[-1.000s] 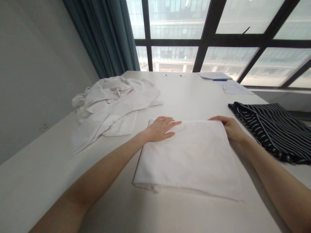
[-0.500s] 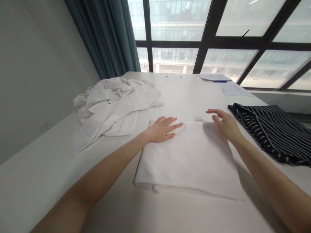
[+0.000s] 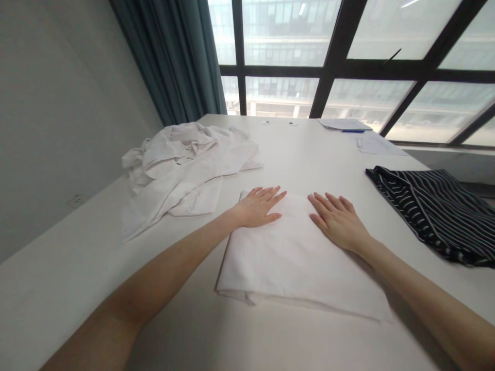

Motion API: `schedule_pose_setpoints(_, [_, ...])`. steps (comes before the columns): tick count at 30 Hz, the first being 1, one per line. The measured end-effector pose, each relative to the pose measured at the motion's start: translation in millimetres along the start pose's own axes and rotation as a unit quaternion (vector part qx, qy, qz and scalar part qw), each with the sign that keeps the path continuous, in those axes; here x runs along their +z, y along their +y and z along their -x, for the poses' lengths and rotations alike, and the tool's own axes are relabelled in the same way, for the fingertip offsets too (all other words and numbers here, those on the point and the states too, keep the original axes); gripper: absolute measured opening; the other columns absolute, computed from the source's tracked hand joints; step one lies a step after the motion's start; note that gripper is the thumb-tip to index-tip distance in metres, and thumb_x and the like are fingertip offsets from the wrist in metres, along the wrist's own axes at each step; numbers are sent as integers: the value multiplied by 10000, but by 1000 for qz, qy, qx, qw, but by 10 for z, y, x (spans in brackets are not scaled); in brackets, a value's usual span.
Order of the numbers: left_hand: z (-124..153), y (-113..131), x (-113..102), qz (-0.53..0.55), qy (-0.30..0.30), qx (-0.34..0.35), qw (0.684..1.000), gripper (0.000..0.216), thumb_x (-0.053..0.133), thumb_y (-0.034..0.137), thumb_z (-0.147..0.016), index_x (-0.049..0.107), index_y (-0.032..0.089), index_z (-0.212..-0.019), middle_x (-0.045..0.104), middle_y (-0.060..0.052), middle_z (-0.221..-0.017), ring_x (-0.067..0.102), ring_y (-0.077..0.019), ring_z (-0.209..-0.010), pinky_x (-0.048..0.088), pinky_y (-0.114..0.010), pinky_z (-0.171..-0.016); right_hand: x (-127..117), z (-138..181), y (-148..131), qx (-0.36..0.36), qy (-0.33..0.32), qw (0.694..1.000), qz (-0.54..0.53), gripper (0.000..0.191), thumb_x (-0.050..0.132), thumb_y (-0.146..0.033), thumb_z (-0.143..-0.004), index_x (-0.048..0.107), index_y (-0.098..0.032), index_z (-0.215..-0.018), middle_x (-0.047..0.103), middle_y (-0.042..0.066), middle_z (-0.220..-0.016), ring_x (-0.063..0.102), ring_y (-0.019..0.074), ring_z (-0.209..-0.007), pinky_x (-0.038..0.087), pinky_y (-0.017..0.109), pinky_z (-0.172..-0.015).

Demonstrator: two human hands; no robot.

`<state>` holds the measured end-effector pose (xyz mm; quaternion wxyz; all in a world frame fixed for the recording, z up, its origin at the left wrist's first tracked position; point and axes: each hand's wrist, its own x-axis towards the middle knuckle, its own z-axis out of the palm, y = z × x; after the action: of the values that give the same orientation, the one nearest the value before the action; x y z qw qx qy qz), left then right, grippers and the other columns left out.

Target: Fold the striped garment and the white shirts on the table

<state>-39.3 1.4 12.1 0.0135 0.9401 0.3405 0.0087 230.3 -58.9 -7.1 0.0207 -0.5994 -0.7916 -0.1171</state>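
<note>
Folded white cloth (image 3: 294,263) lies flat on the counter (image 3: 301,340), stacked edges visible at seven o'clock. Left hand (image 3: 258,207) rests at its eleven o'clock, right hand (image 3: 335,220) at one; fingers of both extended, grasping nothing. Risk noted: unequal pressure or a dragging palm could ruck the top layer; loose layers at seven could slip out of line.
</note>
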Motion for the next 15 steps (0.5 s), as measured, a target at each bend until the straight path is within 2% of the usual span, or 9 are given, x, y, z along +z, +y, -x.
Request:
schedule_pose_setpoints(8, [80, -119, 23, 22, -8, -39, 999, 741, 283, 598, -970, 179, 132, -1537, 195, -169, -1599, 189, -272, -1482, 132, -466, -1173, 24, 273, 141, 21, 31, 999, -19, 605, 229, -522, -988, 325, -240, -1515, 357, 81, -1560, 304, 262, -1438, 276, 526, -1118])
schedule_pose_setpoints(12, [246, -291, 115, 26, 22, -103, 994, 705, 276, 580, -977, 209, 138, -1522, 223, -176, -1592, 216, -286, -1473, 156, -495, -1166, 44, 302, 145, 20, 43, 998, -29, 599, 238, -514, -986, 318, -245, -1515, 366, 94, -1555, 313, 267, -1434, 266, 523, -1118])
schedule_pose_setpoints(15, [357, -389, 209, 43, 65, -152, 985, 643, 301, 540, -985, 286, 120, -1472, 315, -195, -1551, 264, -294, -1454, 200, -508, -1154, 8, 265, 144, 13, 51, 998, -33, 575, 274, -498, -982, 379, -227, -1479, 429, 115, -1517, 374, 288, -1395, 226, 553, -1124])
